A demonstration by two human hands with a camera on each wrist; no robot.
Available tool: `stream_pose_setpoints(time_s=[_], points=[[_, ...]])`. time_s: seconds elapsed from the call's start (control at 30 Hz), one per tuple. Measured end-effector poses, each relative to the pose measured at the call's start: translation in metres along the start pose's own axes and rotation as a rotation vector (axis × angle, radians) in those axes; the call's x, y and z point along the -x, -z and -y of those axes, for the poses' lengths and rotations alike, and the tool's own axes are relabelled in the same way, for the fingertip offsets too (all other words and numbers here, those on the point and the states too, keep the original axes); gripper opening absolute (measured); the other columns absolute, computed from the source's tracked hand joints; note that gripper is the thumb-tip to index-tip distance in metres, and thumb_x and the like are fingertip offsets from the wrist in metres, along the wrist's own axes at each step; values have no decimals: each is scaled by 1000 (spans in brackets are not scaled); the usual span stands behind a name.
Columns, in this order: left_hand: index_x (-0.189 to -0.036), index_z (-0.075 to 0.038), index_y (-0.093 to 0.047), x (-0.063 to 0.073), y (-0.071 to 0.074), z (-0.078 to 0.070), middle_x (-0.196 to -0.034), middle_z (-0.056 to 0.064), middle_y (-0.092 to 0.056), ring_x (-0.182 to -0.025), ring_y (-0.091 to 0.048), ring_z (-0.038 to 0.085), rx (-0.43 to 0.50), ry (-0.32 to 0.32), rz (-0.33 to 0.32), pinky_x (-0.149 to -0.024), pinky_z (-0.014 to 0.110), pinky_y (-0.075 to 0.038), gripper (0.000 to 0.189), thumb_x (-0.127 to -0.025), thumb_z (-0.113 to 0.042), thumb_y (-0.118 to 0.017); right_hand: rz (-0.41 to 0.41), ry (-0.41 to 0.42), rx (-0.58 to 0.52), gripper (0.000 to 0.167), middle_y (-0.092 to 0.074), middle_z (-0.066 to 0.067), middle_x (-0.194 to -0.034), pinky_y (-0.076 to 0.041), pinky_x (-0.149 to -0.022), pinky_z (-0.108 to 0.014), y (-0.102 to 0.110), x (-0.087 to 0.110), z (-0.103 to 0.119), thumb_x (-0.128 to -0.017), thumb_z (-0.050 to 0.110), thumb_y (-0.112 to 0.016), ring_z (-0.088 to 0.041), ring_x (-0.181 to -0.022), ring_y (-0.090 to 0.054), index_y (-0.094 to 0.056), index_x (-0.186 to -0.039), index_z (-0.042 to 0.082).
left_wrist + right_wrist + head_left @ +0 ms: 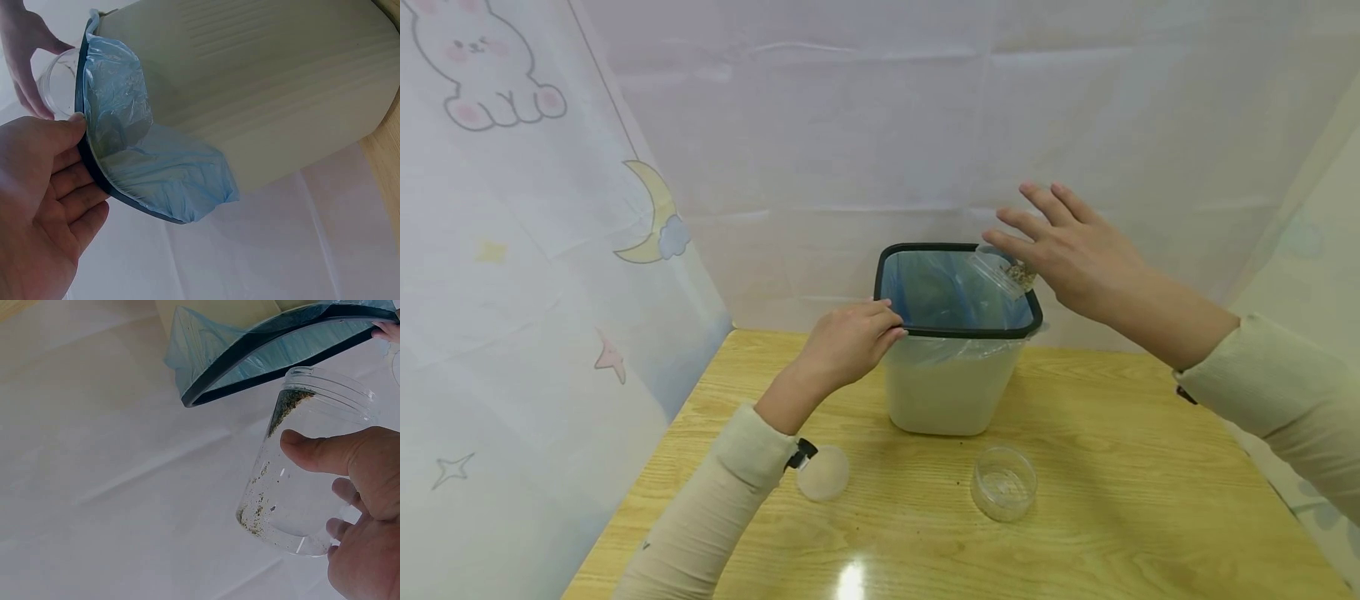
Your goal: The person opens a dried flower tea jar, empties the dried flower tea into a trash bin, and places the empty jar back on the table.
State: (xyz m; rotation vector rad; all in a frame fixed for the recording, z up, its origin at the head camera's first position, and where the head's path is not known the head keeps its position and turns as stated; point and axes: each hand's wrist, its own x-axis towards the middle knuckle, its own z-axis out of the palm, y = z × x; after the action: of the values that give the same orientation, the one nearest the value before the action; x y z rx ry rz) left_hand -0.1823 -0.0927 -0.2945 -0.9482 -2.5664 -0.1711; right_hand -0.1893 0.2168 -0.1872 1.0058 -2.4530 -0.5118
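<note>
A cream trash bin (951,387) with a dark rim and a blue plastic liner (178,169) stands on the table. My left hand (853,340) pinches the bin's rim at its left side, thumb on one face and fingers on the other in the left wrist view. Over the right side of the opening, my right hand (1086,254) grips a clear plastic jar (300,487). The jar is tilted, its threaded mouth toward the bin. Dry greenish-brown flakes (287,406) are heaped near the mouth, and a few cling near the base.
On the wooden table (1112,467), a clear round container (1003,483) sits in front of the bin. A translucent round disc (823,473) lies beside my left wrist. Small dark crumbs dot the tabletop. Cloth sheets (850,150) hang behind and at the sides.
</note>
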Motion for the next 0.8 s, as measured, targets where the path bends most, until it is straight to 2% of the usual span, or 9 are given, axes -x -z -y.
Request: stream_pose_setpoints(time_s=[0.43, 0.8], points=[[-118, -16, -75, -1, 1, -2, -122, -1, -72, -131, -58, 18, 3, 6, 1, -111, 38, -46, 26, -105, -32, -58, -41, 13, -11, 81, -39, -19, -156, -7, -125, -56, 0, 0, -1, -82, -11, -74, -44, -151, -17, -44, -153, 11], [-118, -16, -75, 0, 2, -2, -121, 0, -72, -131, -58, 19, -2, -4, 0, -112, 38, -44, 26, -105, -31, -58, -42, 9, -7, 80, -39, -19, -157, -7, -125, -57, 0, 1, -1, -82, -11, -75, -45, -151, -18, -44, -153, 11]])
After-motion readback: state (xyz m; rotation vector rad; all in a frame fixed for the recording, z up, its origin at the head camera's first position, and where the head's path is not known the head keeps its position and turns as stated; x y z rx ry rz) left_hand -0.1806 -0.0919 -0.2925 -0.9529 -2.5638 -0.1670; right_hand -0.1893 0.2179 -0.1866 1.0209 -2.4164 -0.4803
